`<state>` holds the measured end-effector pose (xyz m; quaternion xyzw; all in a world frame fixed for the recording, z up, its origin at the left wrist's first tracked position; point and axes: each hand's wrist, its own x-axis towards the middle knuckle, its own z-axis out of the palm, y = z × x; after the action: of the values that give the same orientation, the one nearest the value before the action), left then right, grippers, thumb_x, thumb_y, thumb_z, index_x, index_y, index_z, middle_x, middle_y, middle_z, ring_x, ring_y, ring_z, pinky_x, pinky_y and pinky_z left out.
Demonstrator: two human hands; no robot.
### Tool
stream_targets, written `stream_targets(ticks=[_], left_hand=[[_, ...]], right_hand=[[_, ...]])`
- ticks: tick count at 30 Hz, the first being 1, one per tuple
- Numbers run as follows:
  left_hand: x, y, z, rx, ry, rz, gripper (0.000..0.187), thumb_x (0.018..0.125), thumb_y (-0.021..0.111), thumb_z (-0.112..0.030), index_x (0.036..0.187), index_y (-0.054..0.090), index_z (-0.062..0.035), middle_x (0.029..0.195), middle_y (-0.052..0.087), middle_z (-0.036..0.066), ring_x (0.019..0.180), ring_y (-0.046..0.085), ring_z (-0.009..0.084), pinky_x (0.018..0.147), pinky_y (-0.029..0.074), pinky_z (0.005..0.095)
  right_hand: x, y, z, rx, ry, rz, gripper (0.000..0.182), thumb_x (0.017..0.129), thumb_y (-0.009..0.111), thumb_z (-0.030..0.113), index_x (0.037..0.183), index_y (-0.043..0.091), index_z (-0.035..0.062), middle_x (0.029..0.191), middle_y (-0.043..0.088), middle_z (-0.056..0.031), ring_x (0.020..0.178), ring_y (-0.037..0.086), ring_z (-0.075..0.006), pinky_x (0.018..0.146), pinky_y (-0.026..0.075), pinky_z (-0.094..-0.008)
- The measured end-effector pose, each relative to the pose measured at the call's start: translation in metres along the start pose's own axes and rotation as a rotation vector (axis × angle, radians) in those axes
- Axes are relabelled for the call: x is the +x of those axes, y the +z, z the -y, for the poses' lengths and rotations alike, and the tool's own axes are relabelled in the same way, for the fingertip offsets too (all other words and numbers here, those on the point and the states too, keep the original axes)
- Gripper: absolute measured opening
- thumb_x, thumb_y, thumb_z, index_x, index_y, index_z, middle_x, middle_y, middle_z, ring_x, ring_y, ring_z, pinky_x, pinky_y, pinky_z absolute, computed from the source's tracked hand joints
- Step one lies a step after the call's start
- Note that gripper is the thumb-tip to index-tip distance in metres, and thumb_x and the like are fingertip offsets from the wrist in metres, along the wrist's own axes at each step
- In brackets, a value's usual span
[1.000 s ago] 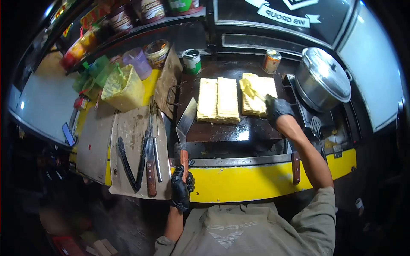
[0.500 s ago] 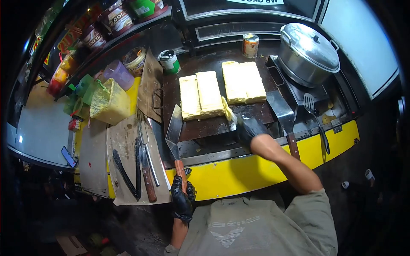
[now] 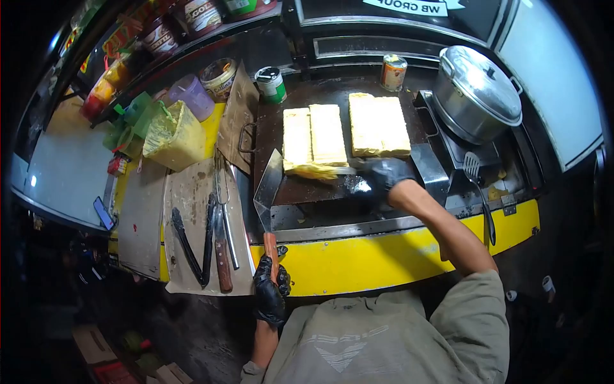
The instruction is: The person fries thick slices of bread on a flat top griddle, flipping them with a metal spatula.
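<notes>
My left hand (image 3: 271, 289), in a black glove, is closed around the wooden handle of a wide metal spatula (image 3: 269, 185), its blade resting at the griddle's left front. My gloved right hand (image 3: 384, 176) grips a spreader (image 3: 344, 171) with yellow spread on its end; its exact kind is blurred. That end touches the lower front edge of the left bread block (image 3: 313, 136), which is coated in pale yellow. A second coated bread block (image 3: 378, 125) sits to the right on the dark griddle (image 3: 300, 196). Another wide spatula (image 3: 430, 168) lies beside my right wrist, its handle hidden behind my arm.
A lidded steamer pot (image 3: 476, 96) stands at the right, with a slotted turner (image 3: 480, 192) before it. Two cans, one green (image 3: 271, 85) and one brown (image 3: 393, 72), stand at the back. Tongs (image 3: 192, 249) lie on cardboard at left, near a yellow-smeared tub (image 3: 176, 137).
My right hand has swung the spreader from the left block's right side to its front edge. My left hand keeps its hold on the spatula. The view has shifted slightly.
</notes>
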<state>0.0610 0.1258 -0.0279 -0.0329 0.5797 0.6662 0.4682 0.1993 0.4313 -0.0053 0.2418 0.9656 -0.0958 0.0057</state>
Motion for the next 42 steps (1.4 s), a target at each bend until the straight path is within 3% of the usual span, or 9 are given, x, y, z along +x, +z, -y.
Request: stream_targets(ticks=[7,11,19,20,24,27,30,35,42], left_hand=[[-0.001,0.005,-0.002,0.015,-0.006,-0.069,0.041,0.096,0.038,-0.038,0.111,0.055,-0.0047,0.056,0.040,-0.005,0.041,0.033,0.0039,0.037,0.027,0.0180],[0.000,0.002,0.000,0.012,0.019,-0.028,0.042,0.096,0.038,-0.038,0.114,0.055,-0.0042,0.057,0.040,-0.005,0.042,0.034,0.0034,0.038,0.027,0.0176],[0.001,0.005,0.006,-0.043,-0.014,-0.040,0.029,0.095,0.041,-0.034,0.101,0.057,-0.0114,0.064,0.042,-0.008,0.049,0.037,0.0017,0.043,0.027,0.0169],[0.001,0.005,0.007,-0.049,0.005,-0.036,0.034,0.095,0.040,-0.035,0.107,0.056,-0.0074,0.061,0.042,-0.006,0.046,0.036,0.0027,0.041,0.027,0.0173],[0.005,0.003,0.013,-0.062,0.080,-0.030,0.037,0.097,0.039,-0.035,0.111,0.055,-0.0042,0.058,0.041,-0.005,0.044,0.037,0.0038,0.039,0.028,0.0178],[-0.003,0.008,0.003,-0.070,0.006,0.012,0.035,0.097,0.039,-0.034,0.108,0.055,-0.0054,0.058,0.042,-0.005,0.044,0.038,0.0037,0.039,0.028,0.0178],[-0.001,0.005,0.005,-0.076,0.010,-0.016,0.033,0.097,0.039,-0.034,0.105,0.055,-0.0059,0.058,0.043,-0.005,0.044,0.038,0.0037,0.038,0.028,0.0177],[0.003,-0.001,0.007,-0.107,-0.018,-0.008,0.037,0.097,0.039,-0.034,0.112,0.054,-0.0041,0.058,0.043,-0.005,0.043,0.038,0.0036,0.038,0.029,0.0174],[0.007,-0.011,0.002,-0.098,-0.064,0.016,0.041,0.096,0.038,-0.036,0.117,0.053,-0.0032,0.059,0.043,-0.005,0.043,0.038,0.0034,0.038,0.029,0.0163]], right_hand=[[-0.073,-0.059,-0.006,0.235,0.201,-0.039,0.047,0.076,0.066,0.020,0.120,0.053,0.0106,0.096,0.063,-0.0190,0.088,0.061,-0.0361,0.075,0.049,-0.0421],[-0.039,0.008,0.011,-0.017,-0.051,-0.394,0.039,0.083,0.057,0.014,0.120,0.050,0.0028,0.098,0.062,-0.0196,0.087,0.060,-0.0366,0.075,0.050,-0.0425],[-0.101,0.014,0.054,0.103,0.229,0.038,0.046,0.090,0.037,0.001,0.134,0.034,0.0084,0.112,0.051,-0.0253,0.088,0.056,-0.0422,0.068,0.048,-0.0492],[-0.111,0.018,0.049,0.061,0.166,-0.015,0.069,0.075,0.046,-0.009,0.139,0.025,0.0062,0.091,0.051,-0.0270,0.080,0.054,-0.0429,0.066,0.046,-0.0475],[-0.101,-0.002,0.035,0.191,0.027,-0.204,0.076,0.069,0.042,-0.016,0.140,0.026,0.0059,0.104,0.054,-0.0297,0.087,0.053,-0.0462,0.072,0.046,-0.0469],[-0.038,-0.015,0.042,0.305,0.273,-0.045,0.066,0.074,0.050,-0.007,0.136,0.033,0.0057,0.102,0.055,-0.0302,0.089,0.053,-0.0459,0.076,0.046,-0.0477],[-0.040,0.054,0.038,0.181,-0.095,-0.243,0.059,0.083,0.040,-0.004,0.139,0.025,0.0070,0.098,0.054,-0.0230,0.083,0.055,-0.0368,0.067,0.046,-0.0478],[-0.086,0.020,0.064,0.378,0.076,-0.036,0.061,0.085,0.046,0.001,0.140,0.023,0.0096,0.095,0.053,-0.0246,0.081,0.053,-0.0386,0.065,0.045,-0.0458],[-0.018,0.034,0.039,0.207,-0.035,-0.310,0.067,0.079,0.052,-0.002,0.139,0.023,0.0045,0.108,0.050,-0.0316,0.097,0.051,-0.0435,0.080,0.045,-0.0455]])
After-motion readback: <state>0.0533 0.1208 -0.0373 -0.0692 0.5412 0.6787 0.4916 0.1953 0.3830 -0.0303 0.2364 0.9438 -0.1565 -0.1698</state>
